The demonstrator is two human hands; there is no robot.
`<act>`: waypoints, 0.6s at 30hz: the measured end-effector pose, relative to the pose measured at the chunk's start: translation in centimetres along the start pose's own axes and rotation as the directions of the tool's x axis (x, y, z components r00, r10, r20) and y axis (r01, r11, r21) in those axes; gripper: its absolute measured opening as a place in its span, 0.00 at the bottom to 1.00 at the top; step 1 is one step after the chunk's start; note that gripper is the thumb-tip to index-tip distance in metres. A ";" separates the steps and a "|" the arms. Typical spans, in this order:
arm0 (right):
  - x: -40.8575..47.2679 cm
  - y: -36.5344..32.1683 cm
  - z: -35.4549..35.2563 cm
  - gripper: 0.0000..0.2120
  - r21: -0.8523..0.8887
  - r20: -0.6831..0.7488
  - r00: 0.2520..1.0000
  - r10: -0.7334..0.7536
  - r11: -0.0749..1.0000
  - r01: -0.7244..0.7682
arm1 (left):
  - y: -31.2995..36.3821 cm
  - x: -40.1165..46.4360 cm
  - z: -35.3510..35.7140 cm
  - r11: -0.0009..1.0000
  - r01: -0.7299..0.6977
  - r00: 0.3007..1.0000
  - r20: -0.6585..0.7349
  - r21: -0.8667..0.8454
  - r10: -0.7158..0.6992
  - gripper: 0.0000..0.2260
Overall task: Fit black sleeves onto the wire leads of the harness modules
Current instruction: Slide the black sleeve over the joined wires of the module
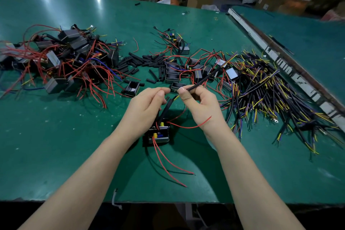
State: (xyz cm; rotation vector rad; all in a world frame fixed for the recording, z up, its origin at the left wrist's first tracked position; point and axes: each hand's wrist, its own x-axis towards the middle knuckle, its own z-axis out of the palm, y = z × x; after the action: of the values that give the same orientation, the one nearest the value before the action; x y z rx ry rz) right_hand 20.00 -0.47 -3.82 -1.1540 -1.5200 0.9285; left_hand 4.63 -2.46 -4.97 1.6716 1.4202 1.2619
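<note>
A harness module (158, 134) lies on the green table (56, 145) between my wrists, with red leads trailing toward me. A black sleeve (167, 107) stands up from its leads below my hands. My left hand (147, 103) is curled above the module, fingertips pinched together; what they hold is hidden. My right hand (197, 102) pinches the end of a long black cable (207, 77) that runs up and to the right. Loose black sleeves (145, 61) lie scattered in the middle of the table.
A heap of modules with red wires (65, 58) fills the left. More module housings (179, 73) sit behind my hands. A pile of black cables with yellow and blue ends (270, 89) spreads on the right. A second table (308, 43) adjoins at right.
</note>
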 end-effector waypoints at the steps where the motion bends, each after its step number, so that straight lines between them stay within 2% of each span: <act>1: 0.0 0.0 0.1 0.08 0.015 -0.004 1.000 -0.004 1.000 0.004 | -0.2 0.0 0.0 0.998 -0.026 1.000 0.017 0.056 0.025 0.10; 4: 0.0 0.1 0.4 0.09 0.012 -0.028 0.999 -0.033 0.999 0.033 | -0.2 0.1 0.0 0.998 -0.039 0.999 0.035 0.045 0.038 0.14; 9: 0.0 0.1 0.7 0.09 -0.037 -0.077 0.995 -0.068 0.997 0.065 | 0.0 0.2 0.0 0.999 -0.049 0.998 0.040 -0.001 0.049 0.11; 14: -0.2 0.2 0.8 0.02 -0.126 -0.032 0.997 -0.074 0.990 0.069 | -0.1 0.0 0.2 0.993 -0.089 0.995 0.048 0.073 0.085 0.08; 18: -0.3 0.4 0.7 0.06 -0.293 -0.039 0.981 -0.191 0.941 0.172 | 0.1 0.1 0.1 0.999 -0.030 0.999 0.022 0.014 0.030 0.07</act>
State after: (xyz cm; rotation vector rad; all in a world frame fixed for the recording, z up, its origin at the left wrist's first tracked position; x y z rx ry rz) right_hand 19.44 -0.65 -4.43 -1.2107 -1.7134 0.5496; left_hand 4.78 -2.39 -4.84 1.7176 1.3994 1.2483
